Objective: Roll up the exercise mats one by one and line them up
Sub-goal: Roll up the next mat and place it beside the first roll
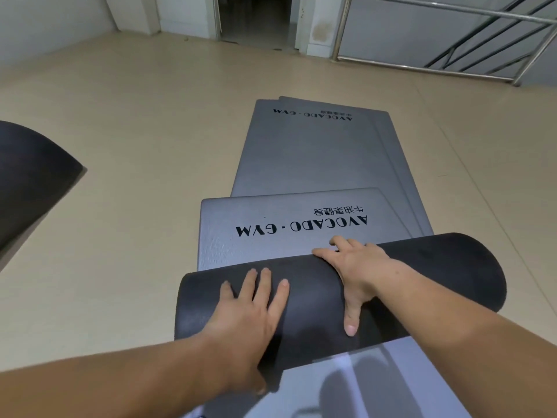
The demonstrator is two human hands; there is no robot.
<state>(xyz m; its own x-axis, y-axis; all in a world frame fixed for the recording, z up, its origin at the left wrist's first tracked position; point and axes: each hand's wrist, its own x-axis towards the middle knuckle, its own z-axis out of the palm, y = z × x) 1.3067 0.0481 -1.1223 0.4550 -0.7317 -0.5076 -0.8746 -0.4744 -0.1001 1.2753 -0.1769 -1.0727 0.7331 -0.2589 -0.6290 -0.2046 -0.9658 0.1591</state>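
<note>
Beige floor fills most of the view, running back to a dark doorway and a steel stair railing at the far right. Near the person, a grey exercise mat printed "AVOCADO · GYM" is partly rolled: its rolled part shows the dark underside and lies crosswise, tilted so its right end sits further away than the left. The unrolled remainder lies flat just beyond the roll, its far end overlapping a stack of flat grey mats with the same print, which stretches away towards the railing. More grey mat lies under the roll on the near side.

The left hand is spread flat, palm down, on the left part of the roll, fingers apart and gripping nothing. The right hand is also spread open over the top of the roll, fingers reaching over its far edge and thumb pointing back down the near side.

At the left edge, a dark curved mat, seemingly another roll, rests on the floor well apart from the others.
</note>
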